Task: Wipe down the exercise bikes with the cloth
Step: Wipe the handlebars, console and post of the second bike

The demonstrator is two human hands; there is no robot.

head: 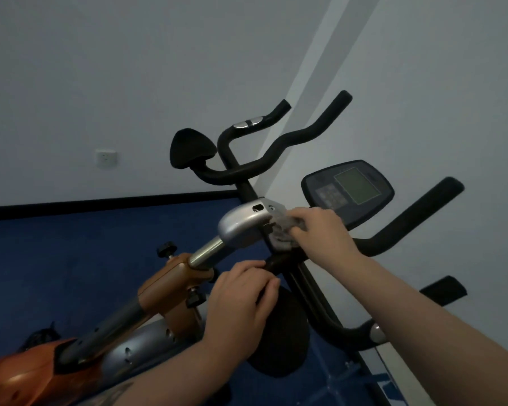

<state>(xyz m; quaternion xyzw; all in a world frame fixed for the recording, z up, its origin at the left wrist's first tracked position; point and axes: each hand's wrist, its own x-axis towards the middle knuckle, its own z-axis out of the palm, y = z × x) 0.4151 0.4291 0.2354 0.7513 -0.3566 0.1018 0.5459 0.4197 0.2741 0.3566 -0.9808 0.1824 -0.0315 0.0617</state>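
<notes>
Head view: the wiping is under way on the near exercise bike (170, 288), at the top of its stem where the silver bracket (241, 227) meets the handlebar clamp. The right hand (320, 232) has its grip clamped on the cloth (282, 230), a grey, crumpled wad, fingers curled over it and pressing it against the black joint just beside the right end of the bracket. Only part of the cloth shows from under the fingers, so how much of it is bunched in the palm cannot be told.

The left hand (244, 291) has its grip closed round a black handlebar tube (273, 263) just below the bracket, fingers and thumb wrapped on it; it appears to be steadying the bike while the other hand rubs.

Judging by this, the step in hand is cleaning the stem joint. The console (348, 191) sits just behind the right hand, and the right handlebar (408, 227) runs out past the wrist. The next move likely calls for sliding the cloth along to one of these, keeping pressure through the fingers and turning the wad to a fresh face.

A second bike's handlebars (279, 148) and its saddle (191, 148) stand further off by the wall (129, 68), apart from both hands, above the blue floor (71, 253); whether they are wiped cannot be told.
</notes>
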